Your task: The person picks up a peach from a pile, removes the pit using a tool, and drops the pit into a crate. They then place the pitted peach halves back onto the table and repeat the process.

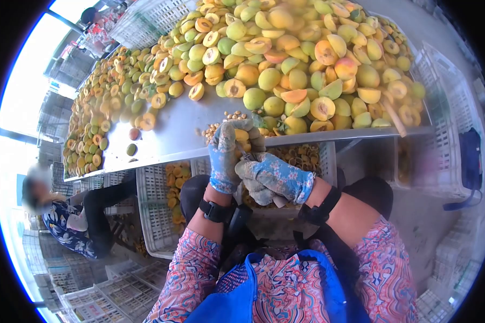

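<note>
My left hand (226, 153), in a blue floral glove stained on the fingers, is closed around a yellow apricot (242, 137) at the table's front edge. My right hand (272, 177), gloved alike, is closed on a small tool, mostly hidden; its handle end (279, 201) pokes out below the fist. The two hands touch, and the tool's working end by the fruit is too small to make out. Just beyond my left hand lie loose apricot pits (235, 116). A large heap of whole and halved apricots (269, 78) covers much of the metal table (172, 126).
Below the table edge stand a white crate (159, 210) of apricot pieces and another container of cut pieces (302, 156). A wooden stick (394, 116) leans over the edge at right, near a white crate (434, 124). Another person (75, 220) sits at left.
</note>
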Available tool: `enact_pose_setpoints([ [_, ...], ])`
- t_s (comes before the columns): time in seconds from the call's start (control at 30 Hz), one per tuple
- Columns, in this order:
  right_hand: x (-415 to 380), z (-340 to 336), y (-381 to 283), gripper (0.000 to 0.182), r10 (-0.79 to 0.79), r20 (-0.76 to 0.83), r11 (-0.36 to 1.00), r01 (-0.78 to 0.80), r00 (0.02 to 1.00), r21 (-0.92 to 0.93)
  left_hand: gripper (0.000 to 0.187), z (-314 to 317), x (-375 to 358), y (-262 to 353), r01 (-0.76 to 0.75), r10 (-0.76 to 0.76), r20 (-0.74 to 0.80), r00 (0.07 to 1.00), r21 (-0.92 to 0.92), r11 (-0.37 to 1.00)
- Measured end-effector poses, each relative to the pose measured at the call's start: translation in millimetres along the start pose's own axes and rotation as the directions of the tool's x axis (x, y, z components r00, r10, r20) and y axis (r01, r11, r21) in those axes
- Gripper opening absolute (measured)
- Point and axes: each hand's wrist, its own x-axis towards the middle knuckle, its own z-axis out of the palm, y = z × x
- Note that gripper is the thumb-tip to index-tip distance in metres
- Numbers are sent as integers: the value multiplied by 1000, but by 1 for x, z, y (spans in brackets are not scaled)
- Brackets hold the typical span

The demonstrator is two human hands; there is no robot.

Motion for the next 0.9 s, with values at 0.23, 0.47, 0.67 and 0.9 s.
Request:
enact_pose_setpoints([
  [0.23,0,-9,4,26,59,333,920,-181,941,348,49,-3,-2,-6,74,-62,61,996,-214,974],
  [0.47,-3,-15,3,21,-48,127,988,66,991,-138,54,-2,11,2,320,-253,208,945,-426,846],
  [0.67,-24,-32,-18,42,100,-59,270,-84,993,-959,49,-2,1,35,-34,51,-135,990,124,992],
  [0.9,-47,-40,-9,49,-132,-24,92,-11,991,-996,41,-110,-30,127,-35,312,65,948,994,-101],
])
